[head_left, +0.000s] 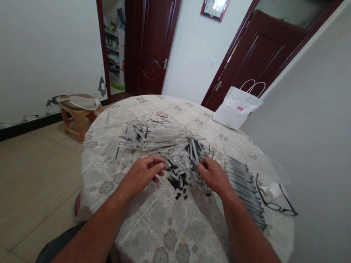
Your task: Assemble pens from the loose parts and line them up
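Observation:
My left hand (146,171) is just left of a pile of small white and black pen pieces (180,168). Its thumb and fingers are curled close together, and whatever lies between the tips is too small to make out. On the pile's right side is my right hand (213,173), its fingers drawn together at a bunch of dark thin rods (195,147). What it pinches is hidden. Long translucent pen tubes (166,135) lie heaped behind the pile. Assembled-looking dark pens (245,185) form a neat row beside my right forearm.
A patterned cloth covers the round table (170,228). Black-framed glasses (274,206) and crumpled white paper (271,191) lie at the right edge. A white paper bag (238,108) stands at the back right. A low stool (80,110) is on the floor to the left.

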The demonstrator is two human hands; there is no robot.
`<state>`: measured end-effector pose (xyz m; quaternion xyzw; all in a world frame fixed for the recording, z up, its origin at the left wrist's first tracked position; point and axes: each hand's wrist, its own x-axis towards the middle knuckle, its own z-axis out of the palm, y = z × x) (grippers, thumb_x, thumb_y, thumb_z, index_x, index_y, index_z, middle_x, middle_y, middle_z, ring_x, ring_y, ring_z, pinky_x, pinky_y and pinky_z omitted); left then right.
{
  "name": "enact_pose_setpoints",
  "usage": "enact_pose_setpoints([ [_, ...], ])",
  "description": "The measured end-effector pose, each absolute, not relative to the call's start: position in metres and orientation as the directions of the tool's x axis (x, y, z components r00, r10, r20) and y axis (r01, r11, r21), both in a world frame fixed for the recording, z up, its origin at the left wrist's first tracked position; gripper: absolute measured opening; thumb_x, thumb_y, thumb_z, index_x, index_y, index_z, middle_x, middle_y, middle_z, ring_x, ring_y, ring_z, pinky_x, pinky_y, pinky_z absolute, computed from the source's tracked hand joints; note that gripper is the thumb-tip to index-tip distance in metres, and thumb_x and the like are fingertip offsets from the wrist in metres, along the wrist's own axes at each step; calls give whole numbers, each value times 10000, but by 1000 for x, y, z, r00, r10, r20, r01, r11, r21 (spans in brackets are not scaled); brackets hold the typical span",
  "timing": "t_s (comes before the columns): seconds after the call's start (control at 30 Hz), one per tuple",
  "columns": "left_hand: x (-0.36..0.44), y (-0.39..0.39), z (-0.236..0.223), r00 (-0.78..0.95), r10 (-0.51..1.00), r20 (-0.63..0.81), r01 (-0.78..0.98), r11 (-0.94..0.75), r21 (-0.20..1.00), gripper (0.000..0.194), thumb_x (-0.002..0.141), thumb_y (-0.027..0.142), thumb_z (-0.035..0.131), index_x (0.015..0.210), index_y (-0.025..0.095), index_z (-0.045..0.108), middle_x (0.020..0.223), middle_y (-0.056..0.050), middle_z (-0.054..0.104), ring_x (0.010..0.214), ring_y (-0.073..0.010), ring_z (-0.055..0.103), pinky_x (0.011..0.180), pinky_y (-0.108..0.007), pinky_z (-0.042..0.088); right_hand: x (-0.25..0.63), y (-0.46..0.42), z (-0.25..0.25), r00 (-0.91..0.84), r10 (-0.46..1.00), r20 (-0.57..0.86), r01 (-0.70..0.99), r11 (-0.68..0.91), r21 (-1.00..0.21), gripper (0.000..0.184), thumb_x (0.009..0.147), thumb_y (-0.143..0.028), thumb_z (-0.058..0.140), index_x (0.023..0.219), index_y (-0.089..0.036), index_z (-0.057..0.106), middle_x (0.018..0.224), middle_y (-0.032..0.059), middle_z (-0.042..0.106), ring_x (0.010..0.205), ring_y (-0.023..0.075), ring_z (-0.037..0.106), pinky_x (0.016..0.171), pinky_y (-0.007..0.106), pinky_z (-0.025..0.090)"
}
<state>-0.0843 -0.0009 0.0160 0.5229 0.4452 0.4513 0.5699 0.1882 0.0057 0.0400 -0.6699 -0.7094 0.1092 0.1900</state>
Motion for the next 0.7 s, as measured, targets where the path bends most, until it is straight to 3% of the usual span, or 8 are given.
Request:
enact_pose_setpoints([
  [0.1, -80, -4, 19, 265, 963, -42, -23, 50, 998, 404, 803, 470, 736, 1078, 174, 738, 978, -123, 767, 849, -260, 717, 620, -325, 559, 166, -10, 35, -168, 963, 210, 819, 255, -514, 184, 927, -350, 585, 812, -207, 596, 716, -21, 639, 661, 135, 565, 623, 229, 367],
  [0.27, -77, -8, 16, 337, 941, -10, -32, 21, 999, 349, 825, 455, 722, 1033, 176, 749, 893, -101, 748, 817, -249, 707, 620, -322, 566, 134, -26, 22, -335, 912, 235, 742, 410, -531, 159, 936, -322, 623, 823, -213, 599, 732, -16, 637, 662, 130, 551, 628, 230, 354],
  [0.5, -77, -9, 12, 256, 965, -53, -120, 86, 989, 382, 829, 502, 717, 1014, 168, 727, 969, -108, 741, 862, -250, 722, 626, -312, 576, 131, -30, 9, -262, 937, 231, 624, 347, -700, 126, 942, -340, 613, 921, -220, 643, 714, -27, 639, 631, 132, 562, 602, 233, 392],
  [0.7, -76, -7, 12, 253, 965, -69, -182, 117, 976, 371, 829, 513, 730, 945, 161, 713, 965, -112, 749, 851, -244, 732, 620, -298, 564, 135, -33, 14, -302, 931, 206, 613, 355, -706, 197, 989, -362, 549, 940, -226, 683, 773, -3, 699, 695, 149, 632, 659, 243, 440],
])
